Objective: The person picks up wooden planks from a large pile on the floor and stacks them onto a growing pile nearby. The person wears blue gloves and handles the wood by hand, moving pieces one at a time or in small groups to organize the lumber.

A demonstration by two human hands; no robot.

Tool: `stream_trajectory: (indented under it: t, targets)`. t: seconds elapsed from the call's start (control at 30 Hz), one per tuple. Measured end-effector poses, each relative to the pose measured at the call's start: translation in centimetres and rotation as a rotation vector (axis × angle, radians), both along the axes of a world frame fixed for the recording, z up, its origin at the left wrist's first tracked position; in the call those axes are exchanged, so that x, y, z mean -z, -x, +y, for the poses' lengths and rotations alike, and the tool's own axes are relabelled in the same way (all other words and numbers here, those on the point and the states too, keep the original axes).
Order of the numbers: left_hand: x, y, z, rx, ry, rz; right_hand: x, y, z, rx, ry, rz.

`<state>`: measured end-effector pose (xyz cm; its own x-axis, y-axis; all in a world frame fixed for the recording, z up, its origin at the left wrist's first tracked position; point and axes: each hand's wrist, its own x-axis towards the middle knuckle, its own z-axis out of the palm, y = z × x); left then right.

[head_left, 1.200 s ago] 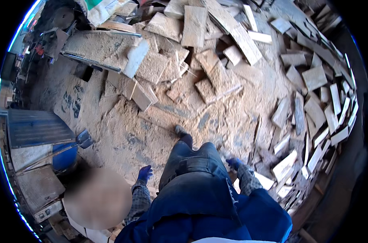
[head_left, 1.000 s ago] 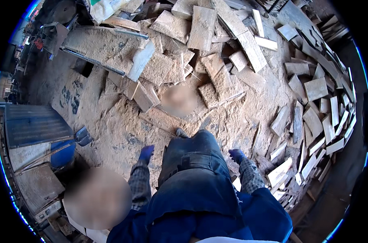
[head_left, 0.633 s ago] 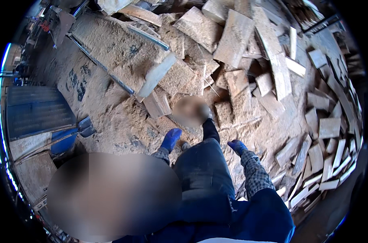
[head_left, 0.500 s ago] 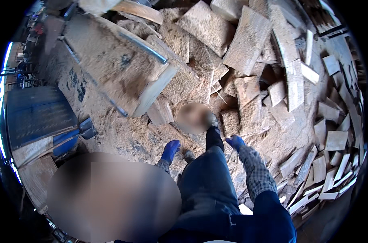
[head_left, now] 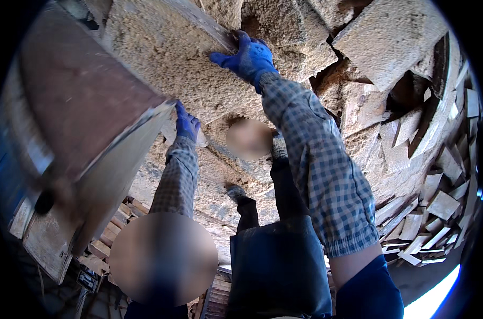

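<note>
Both gloved, both laid on one large sawdust-coated wood slab (head_left: 167, 69): right hand (head_left: 248, 56) gripping its upper edge, left hand (head_left: 186, 123) clasping its lower edge. Grasp seemingly done; lifting off the sawdust-covered floor (head_left: 358, 117) left.

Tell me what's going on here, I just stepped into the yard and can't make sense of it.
A person in blue gloves and a checked shirt is bent over a heap of sawdust-coated wooden slabs. The right hand grips the upper edge of a large slab, and the left hand is pressed against its lower edge. More offcuts lie scattered on the sawdust floor to the right.
</note>
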<state>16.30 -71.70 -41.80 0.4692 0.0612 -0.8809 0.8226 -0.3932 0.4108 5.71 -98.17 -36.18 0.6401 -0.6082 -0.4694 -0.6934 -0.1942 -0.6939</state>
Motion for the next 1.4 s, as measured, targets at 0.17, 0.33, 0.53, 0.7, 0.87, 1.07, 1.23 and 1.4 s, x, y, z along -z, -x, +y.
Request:
stream_trajectory:
  t: [0.17,0.33,0.53,0.7,0.87,1.07,1.23,1.4]
  targets:
    - [4.8,-0.6,0.5,-0.159,0.337,-0.088,4.8,-0.4,1.1,0.019,0.128,-0.291]
    - [3.3,1.0,-1.4,-0.188,0.176,-0.147,5.2,0.0,-0.1,0.045,-0.108,-0.456]
    - [-2.9,7.1,5.3,-0.258,0.555,0.005,-3.4,1.1,2.2,-0.013,-0.362,-0.23]
    - [-12.2,16.1,14.2,-0.398,0.617,0.248,-11.9,7.6,6.3,0.134,-0.934,-0.155]
    - [-20.7,24.1,21.3,-0.811,0.762,0.414,-17.0,10.3,10.3,0.017,-0.981,-0.028]
    - [-28.2,34.0,28.4,-0.113,0.544,-0.588,-21.3,13.7,17.9,-0.243,-0.723,0.331]
    - [-36.4,36.4,35.9,-1.001,0.718,0.571,-26.1,17.4,29.4,-0.225,-0.786,0.496]
    - [-41.4,39.2,46.9,-0.855,0.519,0.329,-31.6,17.7,43.3,-0.259,-0.754,0.656]
